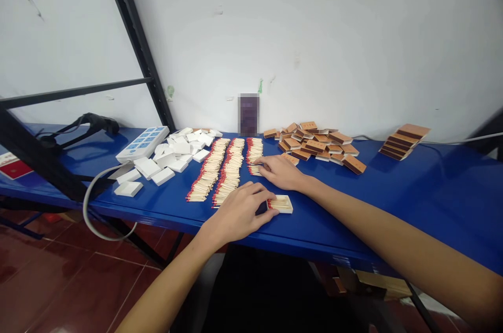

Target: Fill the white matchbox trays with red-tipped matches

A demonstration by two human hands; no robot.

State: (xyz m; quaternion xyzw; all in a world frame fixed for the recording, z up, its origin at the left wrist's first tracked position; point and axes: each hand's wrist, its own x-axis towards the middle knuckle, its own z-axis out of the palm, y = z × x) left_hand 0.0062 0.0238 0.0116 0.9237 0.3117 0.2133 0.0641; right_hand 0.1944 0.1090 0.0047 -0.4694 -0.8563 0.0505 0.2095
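Observation:
My left hand [239, 213] is closed around a matchbox [286, 203] at the front of the table. The box's white tray sticks out to the right with red-tipped matches in it; the dark side of the sleeve shows between thumb and fingers. Over the near end of the right-hand row of matchsticks [254, 148] lies my right hand [280, 171], thumb and forefinger apart and fingertips at the sticks. Two longer rows of matchsticks, one on the left [210, 168] and one in the middle [231, 165], run beside it.
White matchbox trays [183, 148] are heaped on the left beside a power strip [144, 143] with a looping cable. Brown matchbox sleeves [314, 144] form a pile at the back right, and a leaning stack of matchboxes [404, 141] stands farther right. A black shelf post [133, 34] rises at left.

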